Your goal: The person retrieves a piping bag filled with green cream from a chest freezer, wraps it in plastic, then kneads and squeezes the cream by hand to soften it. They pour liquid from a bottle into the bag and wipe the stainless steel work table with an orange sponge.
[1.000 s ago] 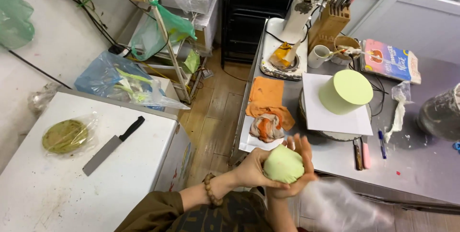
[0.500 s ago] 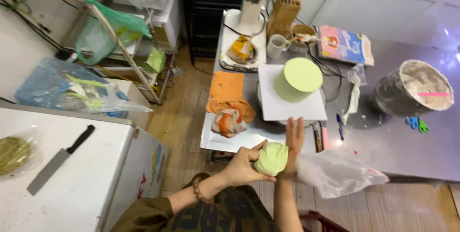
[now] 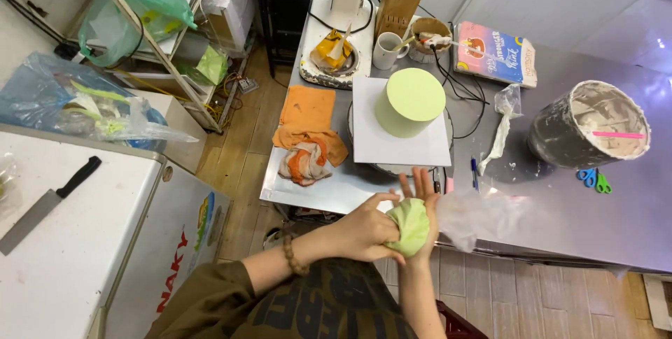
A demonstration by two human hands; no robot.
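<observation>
- Two bare hands meet at the near edge of the steel table point(image 3: 560, 227); both press on one lump of pale green dough point(image 3: 409, 226).
- Left hand point(image 3: 364, 230): forearm comes in from the lower left, beaded bracelet point(image 3: 294, 256) at the wrist; fingers curled over the left side of the lump, gripping it.
- Right hand point(image 3: 423, 202): forearm rises from below, nearly upright; palm flat against the far side of the lump, fingers straight and pointing away from the body, backing the dough rather than closing round it.
- Dough: held in the air between the two palms, just in front of the table edge, below the white board.
- Clear plastic bag point(image 3: 483, 216): just right of the right hand, lying over the table edge; whether it touches the hand, cannot tell.
- White square board point(image 3: 392, 146): on the table beyond the hands; bears a pale green round cake point(image 3: 409, 101).
- Orange cloths point(image 3: 308, 132): left of the board, one flat, one crumpled.
- Grey bucket point(image 3: 588, 125): well right, smeared inside; blue and green scissors point(image 3: 593, 179) beside it.
- Cleaver point(image 3: 45, 202), black handle: on the white chest well left.
</observation>
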